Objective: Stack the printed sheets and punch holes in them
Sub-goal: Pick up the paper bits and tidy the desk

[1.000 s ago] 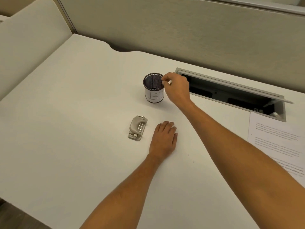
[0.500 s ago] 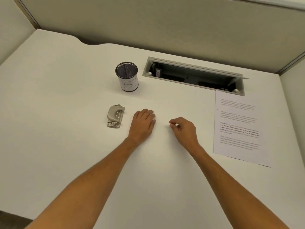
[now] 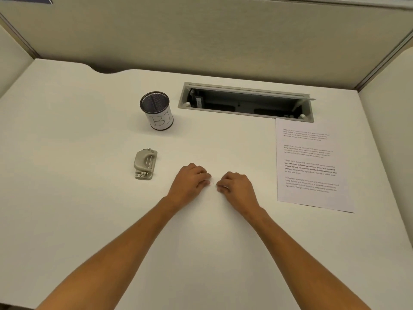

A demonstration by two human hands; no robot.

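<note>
A printed sheet (image 3: pixel 310 164) lies flat at the right of the white desk (image 3: pixel 89 198); I cannot tell whether more sheets lie under it. A small grey hole punch (image 3: pixel 145 164) sits left of centre. My left hand (image 3: pixel 190 183) rests on the desk just right of the punch, fingers curled under. My right hand (image 3: pixel 238 187) rests beside it with fingertips pinched together, well left of the sheet. The two hands' fingertips almost meet. I see nothing held in either hand.
A black mesh pen cup (image 3: pixel 157 110) with a white label marked "B1" stands behind the punch. An open cable trough (image 3: pixel 245 104) is set into the desk at the back, touching the sheet's top edge. Beige partition walls enclose the desk.
My right hand has drawn back from the pen cup to the desk beside my left hand. My left hand's fingers went from flat to curled. The view has shifted right, showing the whole sheet.
</note>
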